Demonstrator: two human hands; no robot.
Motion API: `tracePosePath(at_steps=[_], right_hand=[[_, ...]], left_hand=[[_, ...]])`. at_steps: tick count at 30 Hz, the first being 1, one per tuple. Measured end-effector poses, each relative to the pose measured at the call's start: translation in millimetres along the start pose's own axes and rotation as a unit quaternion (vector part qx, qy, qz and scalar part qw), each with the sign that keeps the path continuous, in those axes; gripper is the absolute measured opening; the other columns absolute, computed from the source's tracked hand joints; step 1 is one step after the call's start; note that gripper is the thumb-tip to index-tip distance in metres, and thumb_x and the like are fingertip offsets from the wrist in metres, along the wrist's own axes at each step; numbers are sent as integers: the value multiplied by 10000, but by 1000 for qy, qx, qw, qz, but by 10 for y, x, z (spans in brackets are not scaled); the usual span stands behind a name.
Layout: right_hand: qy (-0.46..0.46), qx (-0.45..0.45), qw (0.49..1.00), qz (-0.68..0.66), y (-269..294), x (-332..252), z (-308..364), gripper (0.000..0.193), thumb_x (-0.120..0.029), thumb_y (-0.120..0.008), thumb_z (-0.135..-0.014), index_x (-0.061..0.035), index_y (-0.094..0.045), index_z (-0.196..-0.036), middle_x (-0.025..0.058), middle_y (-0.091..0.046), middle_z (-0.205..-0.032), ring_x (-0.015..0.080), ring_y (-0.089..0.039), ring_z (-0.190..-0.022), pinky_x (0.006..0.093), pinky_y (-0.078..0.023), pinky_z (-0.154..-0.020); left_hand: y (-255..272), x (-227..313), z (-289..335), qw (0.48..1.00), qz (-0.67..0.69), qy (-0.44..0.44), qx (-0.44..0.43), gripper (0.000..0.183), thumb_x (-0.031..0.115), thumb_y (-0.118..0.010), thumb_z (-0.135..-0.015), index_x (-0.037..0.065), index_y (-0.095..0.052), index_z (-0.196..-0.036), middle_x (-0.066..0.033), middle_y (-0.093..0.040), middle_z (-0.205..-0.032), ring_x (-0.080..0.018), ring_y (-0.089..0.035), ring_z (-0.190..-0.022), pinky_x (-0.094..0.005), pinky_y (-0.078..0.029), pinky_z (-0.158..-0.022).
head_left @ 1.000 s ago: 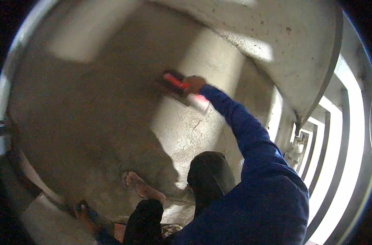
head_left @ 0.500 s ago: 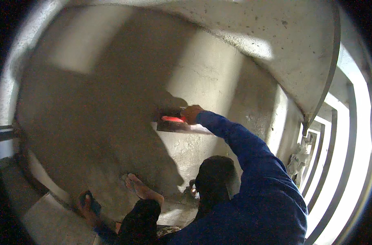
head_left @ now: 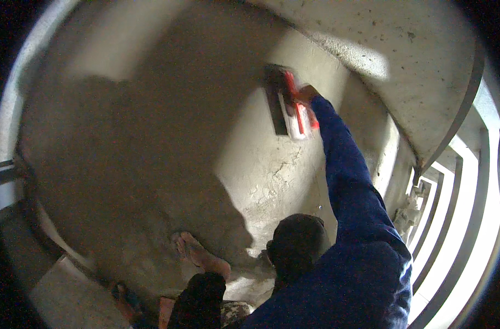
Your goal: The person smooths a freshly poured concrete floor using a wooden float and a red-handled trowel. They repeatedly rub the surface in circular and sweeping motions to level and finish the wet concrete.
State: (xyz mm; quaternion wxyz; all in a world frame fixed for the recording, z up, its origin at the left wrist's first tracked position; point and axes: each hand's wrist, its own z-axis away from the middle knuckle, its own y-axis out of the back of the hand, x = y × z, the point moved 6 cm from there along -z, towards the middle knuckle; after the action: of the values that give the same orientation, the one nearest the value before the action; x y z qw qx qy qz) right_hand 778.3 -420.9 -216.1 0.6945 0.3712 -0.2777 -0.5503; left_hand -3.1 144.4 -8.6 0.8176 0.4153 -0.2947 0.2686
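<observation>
My right hand (head_left: 306,94), at the end of an outstretched blue sleeve, grips the red handle of a finishing trowel (head_left: 277,109). Its long rectangular metal blade lies against the grey cement surface (head_left: 178,137) and is smeared by motion. Rough, cracked cement shows in the sunlit patch below the trowel. Down at the lower left, my left hand (head_left: 121,299) is closed around a dark bluish thing too dim to name. One bare foot (head_left: 200,255) is on the cement, below the shadowed area. A dark rounded shape (head_left: 296,236), probably my knee, hides part of the surface.
A pale speckled concrete face (head_left: 403,49) rises at the upper right. Bright bars (head_left: 464,219) line the right side, with a crumpled grey bundle (head_left: 408,214) beside them. A reddish block (head_left: 165,308) sits near my leg, and a pale slab (head_left: 69,290) lies at lower left.
My right hand has carried the trowel up and to the right, turning its blade from roughly level to steeply upright. My left hand sits slightly lower in the picture.
</observation>
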Motion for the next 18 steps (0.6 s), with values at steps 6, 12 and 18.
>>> tracePosePath(at_steps=[6,12,18], right_hand=[[150,-8,961,-234,-34,-2649,169,577,-461,-552,-892,-123,-463,-1352,175,-592,-1231,373,-542,-1159,480,-469,-951],[354,-94,926,95,-1171,-3306,1691,320,-312,-692,-727,-94,-709,-961,154,-698,-908,309,-684,-863,476,-547,-759],[220,-137,966,-19,-1319,-1917,2689,209,-298,-643,-805,-139,-670,-939,111,-685,-902,318,-678,-816,466,-535,-695]], left_hand=[[-450,939,216,874,-247,-419,24,399,312,-638,-901,76,-563,-1213,-69,-589,-1068,-210,-537,-954,-382,-448,-849],[-1053,1282,300,970,140,-106,-171,436,315,-700,-854,74,-587,-1199,-62,-609,-981,-177,-564,-841,-308,-490,-681],[-1788,755,-102,967,121,18,-224,407,252,-697,-847,103,-577,-1206,-44,-611,-990,-163,-586,-802,-293,-502,-644]])
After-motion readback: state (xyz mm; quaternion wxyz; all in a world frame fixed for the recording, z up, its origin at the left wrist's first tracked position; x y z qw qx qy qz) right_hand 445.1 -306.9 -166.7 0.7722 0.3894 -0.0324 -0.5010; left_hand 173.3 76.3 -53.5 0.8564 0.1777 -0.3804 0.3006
